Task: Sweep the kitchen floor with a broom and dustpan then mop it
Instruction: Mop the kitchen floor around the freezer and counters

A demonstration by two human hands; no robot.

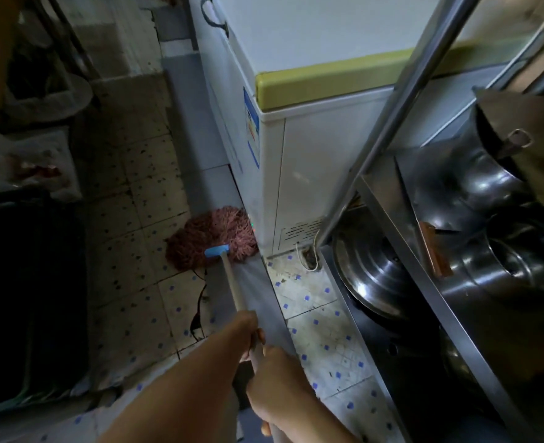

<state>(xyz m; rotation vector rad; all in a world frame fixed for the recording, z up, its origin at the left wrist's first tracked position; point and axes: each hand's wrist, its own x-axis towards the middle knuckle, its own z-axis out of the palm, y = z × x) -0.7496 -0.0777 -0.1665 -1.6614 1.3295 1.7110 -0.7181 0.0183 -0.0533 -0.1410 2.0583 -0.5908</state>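
Mopping step. Left hand [248, 327], right hand [277, 375] both grip mop handle [232, 276]; mop head [213, 238] apparently touching freezer [312, 161] base. Next: draw back along floor [136, 219].

floor [142, 199]: cracked dotted tiles | white chest freezer [312, 145] | steel shelf rack [401, 199] right

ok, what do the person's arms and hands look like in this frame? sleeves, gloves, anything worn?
Both forearms are bare as far as the frame shows: no sleeves in view. The left hand and right hand wear no gloves. No watch, ring or wristband can be seen, though the image is dim and slightly blurred.
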